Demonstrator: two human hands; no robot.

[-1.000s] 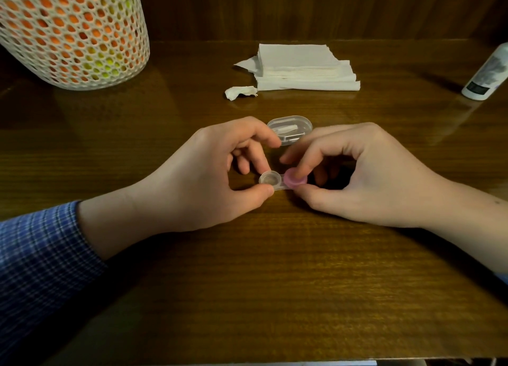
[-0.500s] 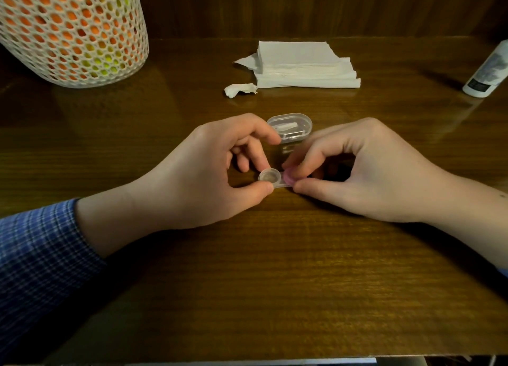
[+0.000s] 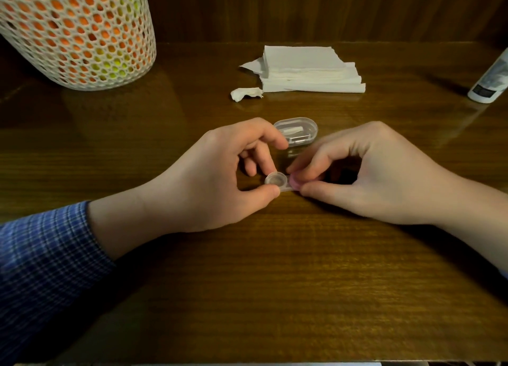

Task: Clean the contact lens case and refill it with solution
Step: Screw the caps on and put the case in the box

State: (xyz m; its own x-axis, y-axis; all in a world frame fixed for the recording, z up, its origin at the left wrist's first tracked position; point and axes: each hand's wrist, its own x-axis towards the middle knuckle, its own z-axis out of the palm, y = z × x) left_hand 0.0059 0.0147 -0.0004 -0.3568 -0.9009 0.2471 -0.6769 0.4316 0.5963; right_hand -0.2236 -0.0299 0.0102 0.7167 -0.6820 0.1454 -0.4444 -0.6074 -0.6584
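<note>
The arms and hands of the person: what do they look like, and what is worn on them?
The left hand is bare, with no ring or watch in view; its forearm ends in a blue sleeve with a fine light check pattern, pushed back from the wrist. The right hand is bare too, and its forearm shows no sleeve up to the picture's edge. No gloves are worn on either hand.

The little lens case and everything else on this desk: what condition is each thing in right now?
Contact lens case: on the table, left well uncapped, held at both ends.
Pink cap: on the right well, pinched.
Left hand: pinches the case's left end.
Right hand: grips the pink cap.
Clear oval box: closed.
Tissue stack: folded, untouched.
Tissue scrap: crumpled, loose.
Solution bottle: upright, top out of view.
</note>
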